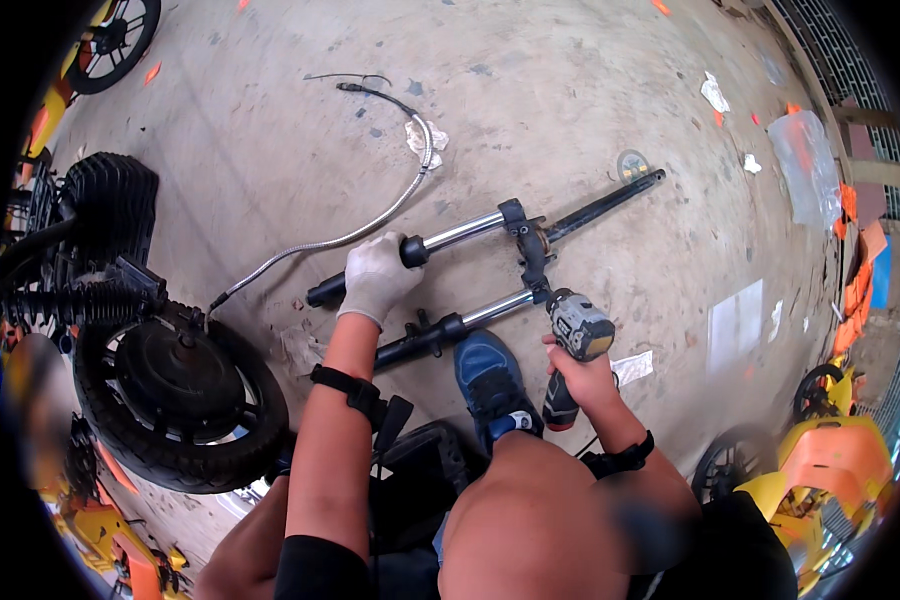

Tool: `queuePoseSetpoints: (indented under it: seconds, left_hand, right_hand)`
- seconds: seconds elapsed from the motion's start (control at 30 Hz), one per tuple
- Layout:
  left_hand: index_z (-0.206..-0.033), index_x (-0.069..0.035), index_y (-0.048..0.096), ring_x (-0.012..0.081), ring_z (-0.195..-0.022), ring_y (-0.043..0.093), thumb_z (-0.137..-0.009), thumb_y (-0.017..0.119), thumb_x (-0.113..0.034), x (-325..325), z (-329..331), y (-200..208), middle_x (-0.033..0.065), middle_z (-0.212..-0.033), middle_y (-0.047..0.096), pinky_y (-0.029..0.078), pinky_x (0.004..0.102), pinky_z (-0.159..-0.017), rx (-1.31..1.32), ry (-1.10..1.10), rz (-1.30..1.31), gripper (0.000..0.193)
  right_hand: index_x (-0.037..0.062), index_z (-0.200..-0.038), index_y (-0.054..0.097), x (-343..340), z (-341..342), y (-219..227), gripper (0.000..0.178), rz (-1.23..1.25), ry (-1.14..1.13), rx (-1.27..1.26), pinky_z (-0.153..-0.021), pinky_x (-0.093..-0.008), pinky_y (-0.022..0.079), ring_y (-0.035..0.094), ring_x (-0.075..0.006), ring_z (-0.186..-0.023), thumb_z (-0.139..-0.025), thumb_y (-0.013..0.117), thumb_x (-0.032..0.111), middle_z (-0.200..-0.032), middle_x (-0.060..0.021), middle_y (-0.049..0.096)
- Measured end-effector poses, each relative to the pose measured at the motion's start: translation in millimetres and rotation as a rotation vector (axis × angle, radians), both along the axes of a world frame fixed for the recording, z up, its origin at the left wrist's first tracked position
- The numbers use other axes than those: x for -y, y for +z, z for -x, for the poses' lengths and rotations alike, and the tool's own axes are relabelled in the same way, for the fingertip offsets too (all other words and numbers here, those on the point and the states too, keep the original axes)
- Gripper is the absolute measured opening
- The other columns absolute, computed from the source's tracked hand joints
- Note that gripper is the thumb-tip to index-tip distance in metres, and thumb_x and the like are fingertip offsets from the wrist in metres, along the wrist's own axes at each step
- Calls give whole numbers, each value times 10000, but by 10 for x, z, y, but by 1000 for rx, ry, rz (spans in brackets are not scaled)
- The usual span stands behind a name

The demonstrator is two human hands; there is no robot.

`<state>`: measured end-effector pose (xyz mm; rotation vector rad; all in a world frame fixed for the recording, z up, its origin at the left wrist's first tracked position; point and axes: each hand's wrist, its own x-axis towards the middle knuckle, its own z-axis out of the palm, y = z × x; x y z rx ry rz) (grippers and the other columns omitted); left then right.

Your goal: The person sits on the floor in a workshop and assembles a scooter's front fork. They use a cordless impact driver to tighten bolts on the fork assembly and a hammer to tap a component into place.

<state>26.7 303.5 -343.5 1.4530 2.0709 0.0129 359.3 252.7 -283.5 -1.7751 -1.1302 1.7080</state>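
A front fork with two tubes lies on the concrete floor (530, 120). My left hand (375, 278), in a white glove, is wrapped round the black lower part of its far fork leg (465, 231). The near fork leg (422, 342) lies beside my shoe. A black clamp (530, 255) joins both chrome tubes, and a long dark stem (605, 205) runs from it to the upper right. My bare right hand (592, 380) grips a grey and black cordless impact driver (584, 330). The driver's nose is close to the clamp's near end; whether they touch I cannot tell.
A wheel with a black tyre (180, 400) stands at my left, with a silver braided cable (370, 222) stretching from near it across the floor. My blue shoe (488, 375) is beside the fork. Clear plastic (806, 165) and white paper (736, 325) lie right; yellow-orange bikes (835, 455) stand lower right.
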Motion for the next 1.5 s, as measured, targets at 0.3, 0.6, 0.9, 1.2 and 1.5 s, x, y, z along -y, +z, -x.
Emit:
queuePoseSetpoints:
  seconds: [0.3, 0.6, 0.9, 1.2, 1.5]
  left_hand:
    - [-1074, -119, 723, 280, -1061, 688, -771, 714, -311, 57, -22, -68, 120, -1077, 731, 523, 393, -949, -1, 37, -56, 358]
    - [-1123, -100, 707, 303, -1049, 688, -783, 724, -262, 153, 6, -97, 138, -1058, 727, 517, 404, -966, 21, 45, -90, 377]
    - [-1197, -168, 682, 266, -1127, 667, -825, 700, -180, 103, 19, -161, 87, -1163, 718, 517, 403, -971, -20, -26, 8, 373]
    - [-1218, -172, 676, 270, -1135, 663, -821, 691, -158, 122, 35, -156, 81, -1180, 713, 514, 403, -979, -3, -13, 15, 397]
    - [-1214, -153, 680, 311, -1124, 665, -833, 695, -162, 114, 54, -101, 135, -1148, 714, 505, 410, -1009, 20, 17, 5, 381]
  right_hand:
    - [29, -1064, 624, 61, 16, -8, 154, 160, 9, 46, -595, -280, 512, 630, -122, -676, -918, 670, 46, -915, -46, 674]
    - [53, -1003, 596, -162, 221, 184, 129, 372, -309, -129, -593, -322, 527, 629, -176, -625, -916, 666, 118, -868, -63, 645]
    - [24, -1026, 610, 26, 182, -22, 142, 108, -97, -5, -567, -298, 507, 637, -159, -630, -898, 663, 55, -893, -61, 670]
    - [39, -928, 605, -73, 296, 99, 113, 314, -393, -164, -563, -342, 535, 642, -191, -624, -919, 648, 143, -763, -83, 627]
    - [40, -1013, 601, -76, 257, 69, 148, 183, -245, -70, -557, -347, 538, 637, -200, -597, -905, 641, 133, -826, -85, 653]
